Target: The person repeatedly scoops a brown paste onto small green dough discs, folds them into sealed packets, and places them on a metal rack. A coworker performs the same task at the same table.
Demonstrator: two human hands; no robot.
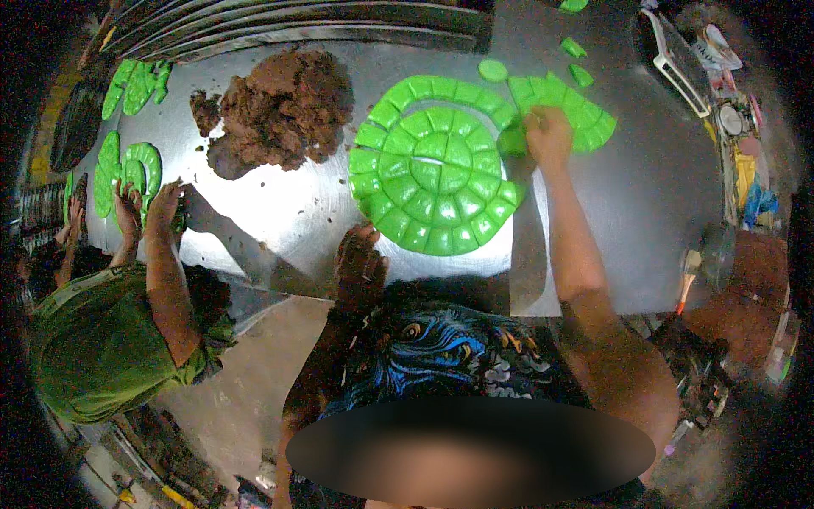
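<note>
A large round slab of glossy green dough, scored into rings and wedges, lies on the metal table before me. A curved scored strip borders its far side. To its right is a fan-shaped green dough sheet. My right hand reaches over the fan's left end, its fingers closed on a green dough piece; the fingertips are partly hidden. Beside the slab's near-left edge, my left hand hangs in shadow at the table's edge. Its fingers are loosely bent and apart, with nothing visible in them.
A crumbly brown mound sits left of the slab. Small green pieces lie at the far right, near a small green disc. On the left, a co-worker in a green shirt handles other green shapes. A brush is at right.
</note>
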